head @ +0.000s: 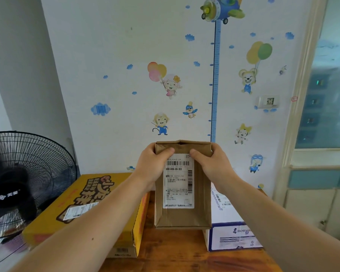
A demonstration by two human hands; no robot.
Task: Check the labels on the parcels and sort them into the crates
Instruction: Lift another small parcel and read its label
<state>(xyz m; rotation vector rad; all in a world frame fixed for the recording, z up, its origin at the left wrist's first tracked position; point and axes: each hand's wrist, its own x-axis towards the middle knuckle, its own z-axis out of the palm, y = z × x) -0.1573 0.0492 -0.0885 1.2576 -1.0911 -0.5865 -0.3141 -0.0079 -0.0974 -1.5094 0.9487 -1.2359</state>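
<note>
Nearest, a wooden table [185,252] with a yellow box [82,203] at left and a white-and-blue box [230,238] at right. Between them, upright, a brown parcel [183,216], white label [178,185] facing the camera. Gripped at its top corners by left hand [153,163] and right hand [210,163], thumbs on the front; behind, a stickered wall [126,46].
</note>
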